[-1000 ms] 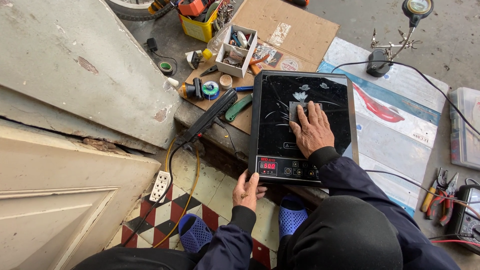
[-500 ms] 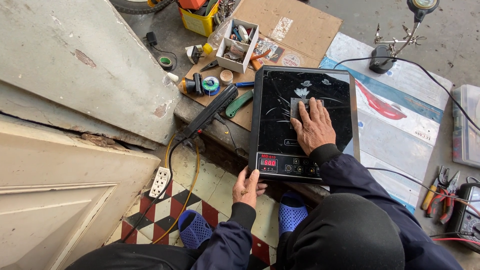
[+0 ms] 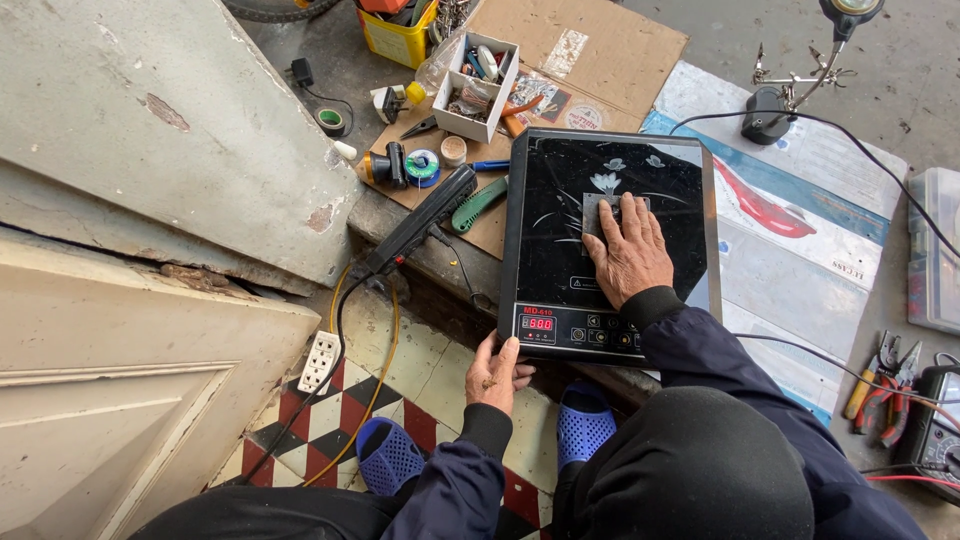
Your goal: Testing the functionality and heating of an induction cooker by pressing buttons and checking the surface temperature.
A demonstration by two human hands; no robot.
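A black induction cooktop (image 3: 600, 240) lies flat at the near edge of a raised concrete step, partly over a sheet of cardboard (image 3: 590, 50). The right hand (image 3: 628, 255) rests palm down on the glass, fingers spread and pressing a small grey metal plate (image 3: 592, 208) against the surface. The left hand (image 3: 495, 372) grips the cooktop's near left corner, thumb up beside the lit red display (image 3: 540, 323) (fingers curled under the edge). Left of the cooktop, on the cardboard, sit a green-handled tool (image 3: 478, 205), a black soldering gun (image 3: 420, 222), a roll of solder (image 3: 423, 166) and a white parts box (image 3: 478, 85). A white power strip (image 3: 320, 360) lies on the tiled floor below. Pliers (image 3: 885, 375) lie far right.
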